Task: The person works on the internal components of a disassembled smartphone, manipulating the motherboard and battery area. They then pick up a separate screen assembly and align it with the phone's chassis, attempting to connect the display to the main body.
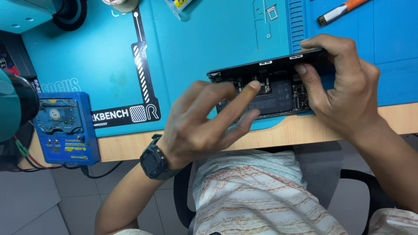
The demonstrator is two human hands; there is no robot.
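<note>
Right hand point(344, 91) has a closed grip on the opened phone point(270, 87); left hand point(204, 122) pokes inside, fingers loose.

Mat point(209, 39) is bright teal w/ a black-and-white striped band. Opened phone point(265, 87) has a black frame, dark grey innards, one small red dot. Wood surface point(392, 117) is pale tan. At 9 o'clock, a blue box point(65, 128) w/ yellow labels. Watch point(153, 163) is black. Brush point(342, 11) at 1 o'clock: orange handle, silver collar. Cloth point(257, 196) in the lap: cream w/ rust streaks.
</note>
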